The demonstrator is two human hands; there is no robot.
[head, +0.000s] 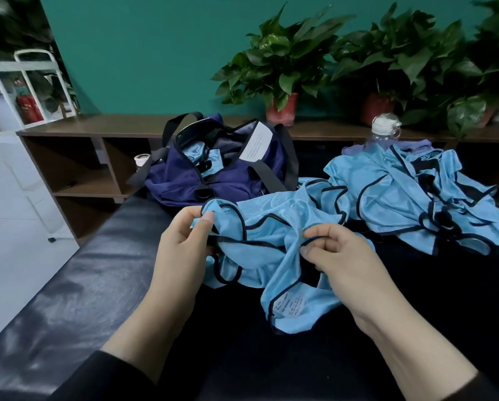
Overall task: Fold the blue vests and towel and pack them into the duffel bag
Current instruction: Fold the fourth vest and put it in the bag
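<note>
Lower frame: I see two bare forearms in dark sleeves reaching up from the bottom edge over the bench point(77, 285), a padded slab covered in dark, glossy, creased leather-like material.

Centre frame: the left hand point(181, 244) has its fingers curled, thumb and forefinger pinching a black-piped edge of a crumpled blue vest point(271, 244). The right hand point(346, 256) has its fingers curled too, nipping another run of the same piping. The vest is thin, shiny mesh, light blue, bunched in loose folds between both hands and lying on the bench; a small white care label shows on the flap hanging toward lower centre.

Right of centre: a heap of more blue vests point(401, 192), same mesh and black trim, tangled, just beyond the held one. A clear plastic bottle point(382, 131) with a white cap stands at the heap's far side.

Centre, farther back: the duffel bag point(213, 175), navy woven fabric, black webbing straps, mouth open, with blue cloth showing inside and a white tag at the rim.

Upper frame: a low brown wooden shelf point(97, 131) runs along a teal wall, carrying potted plants point(283, 68) with broad green leaves in red pots.
</note>
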